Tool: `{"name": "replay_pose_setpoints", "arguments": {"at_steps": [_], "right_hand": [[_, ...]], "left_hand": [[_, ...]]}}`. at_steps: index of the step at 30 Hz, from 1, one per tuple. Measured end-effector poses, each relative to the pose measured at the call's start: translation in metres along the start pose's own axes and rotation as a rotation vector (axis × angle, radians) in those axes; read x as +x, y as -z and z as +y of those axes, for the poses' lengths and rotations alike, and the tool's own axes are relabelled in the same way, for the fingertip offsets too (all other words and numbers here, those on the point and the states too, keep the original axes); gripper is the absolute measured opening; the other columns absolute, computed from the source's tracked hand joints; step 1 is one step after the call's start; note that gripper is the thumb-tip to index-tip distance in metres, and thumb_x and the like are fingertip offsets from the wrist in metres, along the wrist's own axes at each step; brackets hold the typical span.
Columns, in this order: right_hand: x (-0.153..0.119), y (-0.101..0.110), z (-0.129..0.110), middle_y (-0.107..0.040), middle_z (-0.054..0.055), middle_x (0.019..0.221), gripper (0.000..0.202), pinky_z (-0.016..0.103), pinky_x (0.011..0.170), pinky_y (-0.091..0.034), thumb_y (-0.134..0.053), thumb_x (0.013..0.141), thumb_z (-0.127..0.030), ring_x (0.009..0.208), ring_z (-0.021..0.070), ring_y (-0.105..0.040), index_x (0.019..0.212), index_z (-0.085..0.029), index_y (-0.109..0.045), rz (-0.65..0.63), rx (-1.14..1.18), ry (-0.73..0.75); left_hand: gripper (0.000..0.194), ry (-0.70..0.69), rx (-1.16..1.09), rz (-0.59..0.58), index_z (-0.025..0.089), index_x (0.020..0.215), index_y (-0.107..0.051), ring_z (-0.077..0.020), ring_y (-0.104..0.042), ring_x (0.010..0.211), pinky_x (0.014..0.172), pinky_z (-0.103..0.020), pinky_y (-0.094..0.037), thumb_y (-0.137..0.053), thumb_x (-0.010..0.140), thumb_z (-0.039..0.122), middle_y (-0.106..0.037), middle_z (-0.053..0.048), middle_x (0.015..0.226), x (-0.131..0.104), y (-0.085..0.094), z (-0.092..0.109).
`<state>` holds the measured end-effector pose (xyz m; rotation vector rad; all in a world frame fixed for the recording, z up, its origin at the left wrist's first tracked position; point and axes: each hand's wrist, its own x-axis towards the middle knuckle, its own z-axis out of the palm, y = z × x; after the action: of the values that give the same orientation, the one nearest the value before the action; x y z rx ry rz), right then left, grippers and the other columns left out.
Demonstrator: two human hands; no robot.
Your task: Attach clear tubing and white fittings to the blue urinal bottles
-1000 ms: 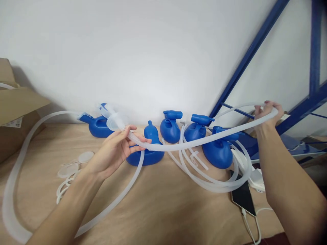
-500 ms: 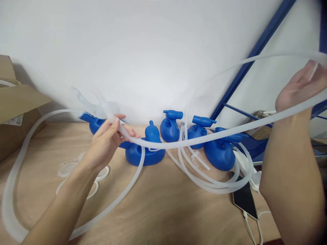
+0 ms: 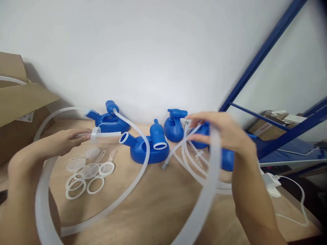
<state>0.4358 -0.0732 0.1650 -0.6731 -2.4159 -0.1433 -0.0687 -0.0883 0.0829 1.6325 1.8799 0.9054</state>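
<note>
My left hand is closed round a translucent ribbed hose, close to a clear round collar; the hose's open end sticks out to the right. Above the bottles on the right, my right hand pinches a hose length between thumb and fingers. Its end carries a small clear connector that hangs just over the table. A wide blurred loop of hose passes in front of my right wrist. Between the hands, a blue handled bottle stands beside a blue funnel-shaped piece with a white rim.
Several white rings and clear caps lie on the left of the table. Further blue bottles stand along the wall. A cardboard box is at the left. Blue shelving and a white charger are at the right.
My right hand has come down and left from the upper right, bringing a hose end over the bottles. My left hand has moved left and lower. The view has shifted, showing the rings and caps uncovered.
</note>
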Motion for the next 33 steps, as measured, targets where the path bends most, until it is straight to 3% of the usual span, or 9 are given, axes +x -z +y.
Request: {"name": "replay_pose_setpoints", "arguments": {"at_steps": [4, 7, 10, 14, 18, 23, 27, 30, 33], "right_hand": [[0.014, -0.058, -0.005, -0.073, 0.005, 0.133, 0.075, 0.045, 0.100, -0.059, -0.085, 0.081, -0.054, 0.119, 0.0308, -0.071, 0.149, -0.035, -0.059, -0.456, 0.097, -0.152], [0.010, -0.097, 0.016, -0.060, 0.010, 0.151, 0.086, 0.050, 0.104, -0.058, -0.083, 0.082, -0.056, 0.133, 0.0341, -0.063, 0.157, -0.033, -0.048, -0.361, 0.223, -0.309], [-0.004, -0.128, 0.040, -0.051, 0.015, 0.158, 0.100, 0.053, 0.107, -0.057, -0.084, 0.080, -0.054, 0.139, 0.0356, -0.058, 0.164, -0.029, -0.035, -0.205, 0.375, -0.462], [-0.024, -0.152, 0.062, -0.055, 0.015, 0.156, 0.119, 0.058, 0.117, -0.047, -0.088, 0.074, -0.044, 0.143, 0.0396, -0.055, 0.169, -0.030, -0.019, -0.326, 0.454, -0.479], [-0.033, -0.170, 0.069, -0.056, 0.014, 0.156, 0.116, 0.056, 0.117, -0.047, -0.092, 0.067, -0.045, 0.143, 0.0401, -0.055, 0.164, -0.030, -0.032, -0.438, 0.432, -0.389], [-0.038, -0.197, 0.063, -0.067, 0.013, 0.136, 0.086, 0.052, 0.102, -0.056, -0.091, 0.069, -0.050, 0.122, 0.0367, -0.068, 0.142, -0.022, -0.056, -0.330, 0.384, -0.390], [-0.045, -0.210, 0.059, -0.069, 0.010, 0.129, 0.079, 0.049, 0.099, -0.056, -0.088, 0.073, -0.053, 0.117, 0.0332, -0.068, 0.138, -0.022, -0.056, -0.237, 0.414, -0.436], [-0.048, -0.215, 0.061, -0.067, 0.012, 0.130, 0.085, 0.051, 0.102, -0.054, -0.090, 0.069, -0.056, 0.118, 0.0349, -0.066, 0.139, -0.022, -0.056, -0.208, 0.398, -0.415], [-0.048, -0.221, 0.064, -0.066, 0.014, 0.134, 0.095, 0.053, 0.107, -0.051, -0.092, 0.065, -0.060, 0.123, 0.0365, -0.063, 0.144, -0.022, -0.055, -0.169, 0.397, -0.408]], "left_hand": [[0.057, -0.159, 0.297, -0.143, 0.020, 0.104, -0.077, -0.0250, -0.065, 0.074, 0.061, -0.029, -0.052, -0.058, 0.077, 0.067, -0.076, -0.006, 0.090, 0.015, -0.015, 0.002], [0.053, -0.352, 0.343, -0.196, 0.021, 0.101, -0.078, -0.0310, -0.069, 0.097, 0.088, -0.037, -0.053, -0.051, 0.082, 0.062, -0.080, -0.009, 0.108, 0.022, -0.033, 0.017], [0.052, -0.381, 0.432, -0.190, 0.021, 0.110, -0.079, -0.0286, -0.069, 0.087, 0.084, -0.037, -0.051, -0.043, 0.086, 0.051, -0.080, -0.008, 0.101, 0.023, -0.040, 0.029], [0.061, -0.306, 0.484, -0.029, 0.021, 0.126, -0.076, -0.0238, -0.063, 0.067, 0.075, -0.032, -0.049, -0.042, 0.086, 0.054, -0.072, -0.002, 0.070, 0.019, -0.022, 0.028], [0.061, -0.227, 0.511, 0.016, 0.021, 0.125, -0.076, -0.0234, -0.064, 0.065, 0.074, -0.032, -0.050, -0.045, 0.085, 0.055, -0.071, 0.000, 0.064, 0.022, -0.017, 0.018], [0.047, -0.340, 0.374, -0.221, 0.021, 0.103, -0.078, -0.0294, -0.073, 0.088, 0.083, -0.037, -0.056, -0.049, 0.077, 0.048, -0.081, -0.008, 0.099, 0.035, -0.066, 0.028], [0.023, -0.335, 0.226, -0.109, 0.023, 0.077, -0.059, -0.0316, -0.071, 0.103, 0.087, -0.038, -0.055, -0.048, 0.076, 0.044, -0.078, -0.011, 0.112, 0.038, -0.106, 0.038], [0.037, -0.270, 0.174, -0.024, 0.023, 0.095, -0.058, -0.0318, -0.071, 0.083, 0.078, -0.041, -0.054, -0.035, 0.092, 0.052, -0.074, -0.008, 0.086, 0.035, -0.130, 0.036], [0.064, -0.250, 0.200, 0.112, 0.017, 0.133, -0.055, -0.0360, -0.073, 0.093, 0.085, -0.045, -0.053, -0.032, 0.097, 0.065, -0.077, -0.011, 0.099, 0.030, -0.149, 0.032]]}}
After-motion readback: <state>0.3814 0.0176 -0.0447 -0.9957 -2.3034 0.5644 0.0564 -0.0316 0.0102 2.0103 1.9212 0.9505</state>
